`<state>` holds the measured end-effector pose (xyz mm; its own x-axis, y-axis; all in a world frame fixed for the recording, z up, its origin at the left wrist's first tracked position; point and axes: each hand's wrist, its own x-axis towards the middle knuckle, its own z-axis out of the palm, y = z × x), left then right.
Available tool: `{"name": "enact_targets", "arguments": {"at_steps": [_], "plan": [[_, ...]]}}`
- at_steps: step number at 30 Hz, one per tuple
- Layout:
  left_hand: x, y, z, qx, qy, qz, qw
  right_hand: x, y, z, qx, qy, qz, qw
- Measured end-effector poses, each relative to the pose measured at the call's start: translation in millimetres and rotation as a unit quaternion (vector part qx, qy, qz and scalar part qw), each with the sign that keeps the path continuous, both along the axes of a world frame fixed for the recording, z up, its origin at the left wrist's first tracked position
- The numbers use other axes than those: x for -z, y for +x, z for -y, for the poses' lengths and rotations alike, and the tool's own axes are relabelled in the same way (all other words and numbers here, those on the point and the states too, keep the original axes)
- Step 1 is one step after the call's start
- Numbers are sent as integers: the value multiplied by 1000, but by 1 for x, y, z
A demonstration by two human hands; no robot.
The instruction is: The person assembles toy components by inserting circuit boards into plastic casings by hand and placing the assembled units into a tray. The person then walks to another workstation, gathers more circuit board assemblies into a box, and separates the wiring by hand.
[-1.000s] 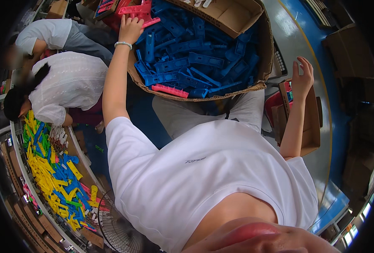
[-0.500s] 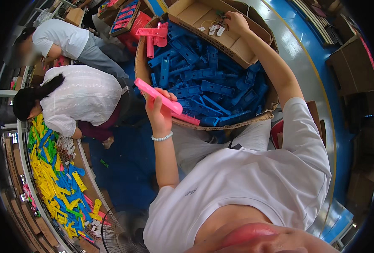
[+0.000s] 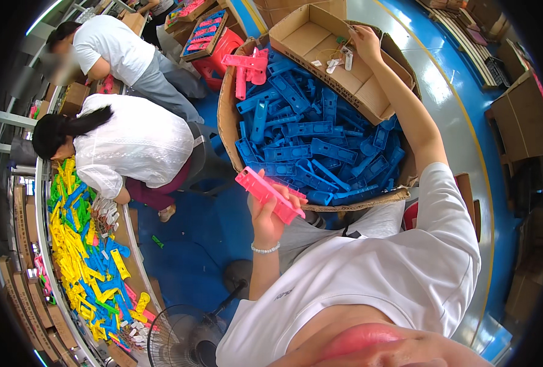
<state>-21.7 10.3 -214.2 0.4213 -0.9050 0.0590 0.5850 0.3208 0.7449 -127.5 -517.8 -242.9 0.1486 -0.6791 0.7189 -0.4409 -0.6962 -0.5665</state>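
Note:
My left hand (image 3: 266,215) grips a pink plastic half-shell (image 3: 271,194), long and narrow, its hollow ribbed side partly showing. It is held in front of a large cardboard box (image 3: 229,131) full of blue plastic shells (image 3: 296,128). A shallow cardboard tray (image 3: 296,38) rests across the far right of that box. Over the tray, my right hand (image 3: 366,44) has its fingers pinched together beside small white parts with thin wires (image 3: 332,64). What its fingertips hold is too small to make out. Pink gun-shaped plastic pieces (image 3: 247,68) lie on the blue shells at the box's far left.
At left, two people in white tops (image 3: 134,137) bend over a long bench heaped with yellow, blue and green plastic parts (image 3: 79,244). A black fan (image 3: 186,336) stands at the lower left. A red stool (image 3: 222,52) carries a box of coloured parts. Cartons (image 3: 519,119) stand at right.
My left hand has drawn the pink half-shell closer to me and turned it, so its hollow side now shows. My right hand stays over the tray, slightly lifted. The whole view has shifted.

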Motion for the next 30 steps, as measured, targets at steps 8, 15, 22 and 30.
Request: {"name": "enact_targets", "arguments": {"at_steps": [8, 15, 22, 30], "plan": [[-23, -11, 42, 6, -32, 110, 993, -87, -53, -59, -385, 331, 413, 757], [-68, -12, 98, 9, -65, 67, 996, -133, -66, -152, -380, 342, 321, 797], [-81, -32, 134, -30, -93, 111, 989, -80, -74, -160, -357, 311, 141, 870], [-47, -43, 133, -31, -68, 61, 995, -104, -80, -237, -356, 180, -52, 916]]}}
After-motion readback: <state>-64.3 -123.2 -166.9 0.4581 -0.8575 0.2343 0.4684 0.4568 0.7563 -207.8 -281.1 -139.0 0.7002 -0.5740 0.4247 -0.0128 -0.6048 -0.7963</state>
